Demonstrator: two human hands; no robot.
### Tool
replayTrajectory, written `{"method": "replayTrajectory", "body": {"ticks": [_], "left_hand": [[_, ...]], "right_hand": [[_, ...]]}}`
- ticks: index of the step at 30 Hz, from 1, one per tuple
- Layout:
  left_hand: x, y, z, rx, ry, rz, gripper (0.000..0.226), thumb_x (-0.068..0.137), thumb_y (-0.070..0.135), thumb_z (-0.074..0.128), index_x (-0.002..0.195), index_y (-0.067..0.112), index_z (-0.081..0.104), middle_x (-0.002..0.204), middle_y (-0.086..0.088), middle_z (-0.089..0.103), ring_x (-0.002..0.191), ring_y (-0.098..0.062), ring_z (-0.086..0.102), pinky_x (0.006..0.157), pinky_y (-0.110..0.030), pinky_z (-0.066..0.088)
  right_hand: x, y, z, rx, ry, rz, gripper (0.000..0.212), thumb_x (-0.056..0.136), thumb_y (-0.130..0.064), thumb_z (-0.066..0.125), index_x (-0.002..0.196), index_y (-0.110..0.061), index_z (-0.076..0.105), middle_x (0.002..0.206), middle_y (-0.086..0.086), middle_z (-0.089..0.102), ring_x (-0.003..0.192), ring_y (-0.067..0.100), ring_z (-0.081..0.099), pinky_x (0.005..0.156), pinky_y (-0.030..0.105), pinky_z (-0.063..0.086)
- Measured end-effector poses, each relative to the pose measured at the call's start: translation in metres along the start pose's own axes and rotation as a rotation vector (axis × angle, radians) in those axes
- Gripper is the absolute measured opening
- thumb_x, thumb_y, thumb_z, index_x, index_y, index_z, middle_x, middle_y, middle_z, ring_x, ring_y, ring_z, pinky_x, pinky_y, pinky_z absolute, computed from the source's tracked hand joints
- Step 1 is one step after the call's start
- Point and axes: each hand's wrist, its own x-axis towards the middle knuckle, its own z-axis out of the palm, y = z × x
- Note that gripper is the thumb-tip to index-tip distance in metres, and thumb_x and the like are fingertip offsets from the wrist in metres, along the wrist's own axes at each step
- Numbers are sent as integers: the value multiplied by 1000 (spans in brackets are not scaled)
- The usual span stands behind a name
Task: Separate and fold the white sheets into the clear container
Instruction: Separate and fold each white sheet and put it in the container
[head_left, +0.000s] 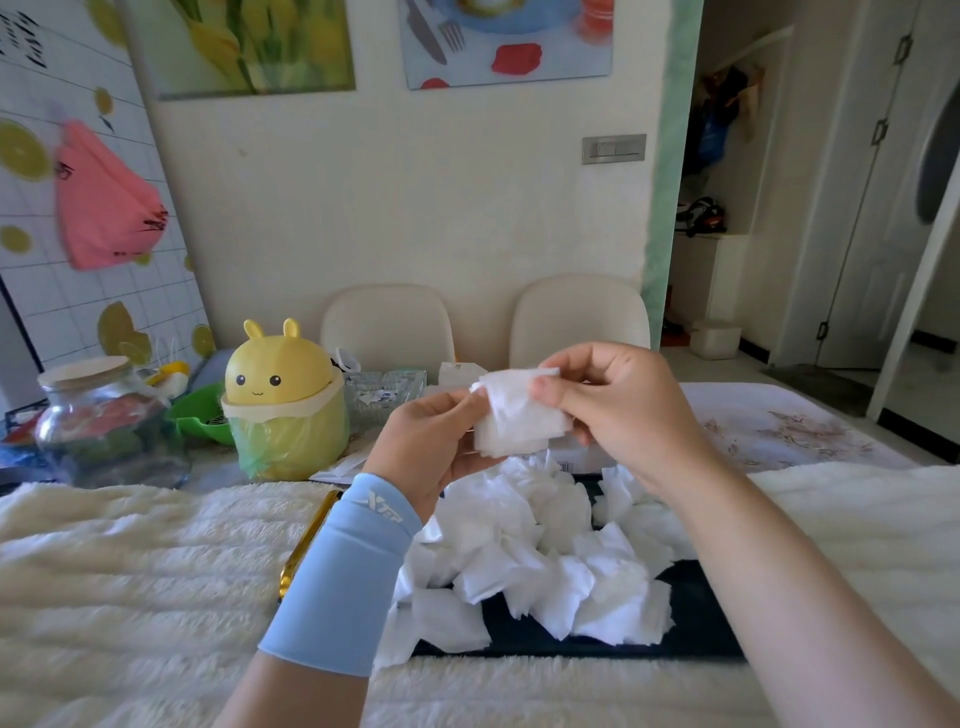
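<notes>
I hold a small white sheet (511, 415) up in front of me over the table. My left hand (431, 447), wearing a light-blue wrist sleeve, grips its left edge. My right hand (618, 400) pinches its upper right corner between thumb and fingers. Below my hands lies a loose heap of several white sheets (540, 551) on a dark tray (696, 623). A clear glass dish (382, 392) stands farther back, behind my left hand, with small scraps inside.
A yellow bunny-shaped bin (283, 400) lined with a green bag stands at the left. Further left are a glass jar (104, 421) and a green bowl (200, 413). A cream fluffy cloth (130, 561) covers the near table. Two cream chairs (387, 325) stand behind.
</notes>
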Motion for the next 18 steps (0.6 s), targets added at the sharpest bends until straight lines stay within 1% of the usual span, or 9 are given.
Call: {"method": "replayTrajectory", "body": {"ticks": [3,5,7,9,11,12,13,16,18], "left_hand": [[-2,0,3,36,-45,17,30,99,25,56,111,0,70,109,-24,72,87,-24,72,73,-30,62],[-3,1,3,25,-91,9,40,96,36,58,115,2,70,109,-20,73,94,-26,73,79,-33,61],[-4,2,2,52,-149,8,49,86,42,65,117,4,69,111,-18,73,104,-29,70,86,-37,59],[-5,1,2,88,-179,31,42,82,25,72,118,4,68,112,-17,73,110,-31,68,88,-35,59],[-5,-1,2,121,-172,52,35,83,1,72,118,4,67,111,-16,73,109,-31,68,89,-35,58],[-4,-2,2,147,-172,53,36,83,-5,70,118,4,67,110,-16,73,108,-31,69,90,-35,58],[-4,-2,1,172,-176,48,36,83,-7,69,118,4,67,110,-15,74,106,-30,70,90,-35,58],[-1,-4,-4,218,-163,24,32,84,-3,71,115,3,68,108,-13,75,103,-26,71,90,-33,58],[1,-5,-8,246,-137,22,31,84,-2,71,115,3,69,105,-12,75,103,-27,71,90,-33,58]], "right_hand": [[-1,5,8,-142,48,-25,10,79,-16,84,84,-16,75,68,-7,70,53,2,59,51,21,51],[0,10,10,-270,116,-46,15,77,-24,85,86,-25,73,77,-11,72,62,-3,60,59,16,49],[2,14,11,-333,142,-17,24,79,-29,83,98,-32,69,91,-15,69,73,-3,61,67,17,47],[2,15,11,-272,96,70,35,84,-30,79,116,-31,65,104,-15,66,85,5,65,74,25,51],[2,13,9,-90,9,213,41,88,-28,76,127,-24,63,109,-7,70,83,10,68,66,28,55],[2,12,8,-6,-35,273,40,90,-26,75,127,-20,64,109,-2,72,79,12,68,64,28,56],[2,13,6,44,-68,308,36,90,-24,74,125,-18,67,108,3,74,79,14,69,66,29,59],[2,16,2,52,-117,310,22,93,-20,70,114,-19,74,108,9,76,86,18,70,85,39,59],[2,17,0,16,-182,311,21,94,-22,67,114,-20,75,105,9,77,87,18,69,89,42,58]]}}
